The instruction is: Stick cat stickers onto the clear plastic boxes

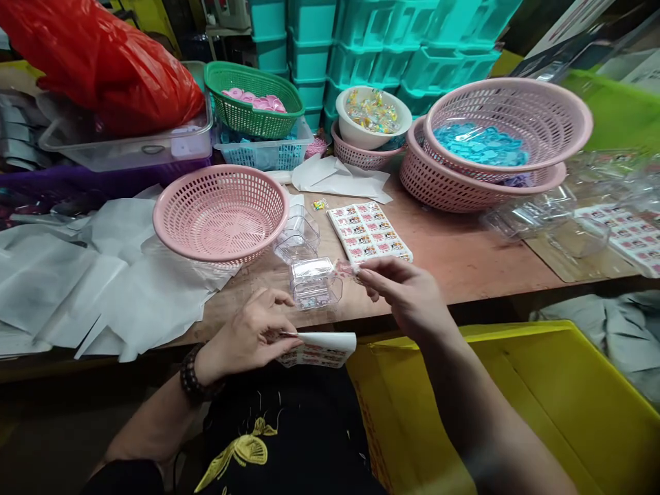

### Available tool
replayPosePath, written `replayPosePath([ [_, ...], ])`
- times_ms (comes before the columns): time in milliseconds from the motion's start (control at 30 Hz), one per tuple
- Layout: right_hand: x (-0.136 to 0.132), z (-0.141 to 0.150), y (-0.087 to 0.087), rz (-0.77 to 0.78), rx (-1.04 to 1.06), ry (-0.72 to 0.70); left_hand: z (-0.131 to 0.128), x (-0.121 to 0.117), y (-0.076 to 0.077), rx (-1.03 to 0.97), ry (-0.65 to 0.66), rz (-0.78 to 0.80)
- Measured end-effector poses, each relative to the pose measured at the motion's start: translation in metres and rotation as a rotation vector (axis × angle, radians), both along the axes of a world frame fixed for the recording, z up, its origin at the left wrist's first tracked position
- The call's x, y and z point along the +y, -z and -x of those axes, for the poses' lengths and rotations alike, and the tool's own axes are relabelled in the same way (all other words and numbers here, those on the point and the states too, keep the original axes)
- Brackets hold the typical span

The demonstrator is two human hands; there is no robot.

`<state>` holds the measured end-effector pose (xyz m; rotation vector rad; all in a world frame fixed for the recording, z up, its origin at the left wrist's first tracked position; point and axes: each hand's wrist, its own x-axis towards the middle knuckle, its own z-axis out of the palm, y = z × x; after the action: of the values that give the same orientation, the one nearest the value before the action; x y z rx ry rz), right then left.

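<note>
Centrally, the clear plastic box (312,271) holds pieces too small to identify. Beyond it to the left, a green basket (258,124) contains pink discs; beyond it to the right, a white bowl (361,135) contains multicoloured pieces and a pink basket (559,117) contains blue pieces. My left hand (252,323), on the near side of the box, is closed on a curled label sheet (322,354). My right hand (410,292) pinches a small translucent piece (344,268) between thumb and index finger, just right of the box; I cannot confirm contact. The box rests on a wooden table (464,268), with a label stack (368,232) beyond it to the right. Teal crates (355,65) are stacked behind the table.
</note>
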<state>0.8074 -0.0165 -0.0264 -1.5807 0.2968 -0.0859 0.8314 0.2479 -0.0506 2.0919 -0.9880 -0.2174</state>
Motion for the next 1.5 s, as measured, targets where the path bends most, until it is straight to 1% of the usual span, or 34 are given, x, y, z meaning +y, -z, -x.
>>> replayPosePath([
  [67,0.001,-0.027,-0.003,-0.016,0.127,-0.118,0.004,-0.004,0.001,-0.135,-0.002,-0.008],
  [167,0.009,-0.058,-0.002,0.051,0.298,-0.246,0.004,-0.009,0.008,-0.175,0.013,-0.023],
  [267,0.016,-0.076,0.001,0.143,0.399,-0.324,0.0,-0.011,0.015,-0.18,0.045,-0.023],
  [367,0.019,-0.085,0.003,0.195,0.439,-0.344,-0.003,-0.01,0.019,-0.184,0.071,-0.025],
  [533,0.017,-0.091,0.004,0.211,0.479,-0.345,-0.008,-0.011,0.025,-0.174,0.1,-0.01],
  [733,0.015,-0.093,0.005,0.221,0.461,-0.361,-0.011,-0.012,0.031,-0.158,0.114,0.002],
  [967,0.017,-0.095,0.007,0.223,0.462,-0.349,-0.01,-0.011,0.032,-0.163,0.118,0.007],
  [1267,0.021,-0.094,0.004,0.267,0.444,-0.343,-0.01,-0.011,0.036,-0.154,0.121,0.002],
  [1400,0.025,-0.094,0.004,0.297,0.458,-0.31,-0.011,-0.011,0.033,-0.148,0.122,0.01],
  [1500,0.029,-0.093,0.006,0.37,0.441,-0.298,-0.014,-0.015,0.026,-0.172,0.119,0.018],
])
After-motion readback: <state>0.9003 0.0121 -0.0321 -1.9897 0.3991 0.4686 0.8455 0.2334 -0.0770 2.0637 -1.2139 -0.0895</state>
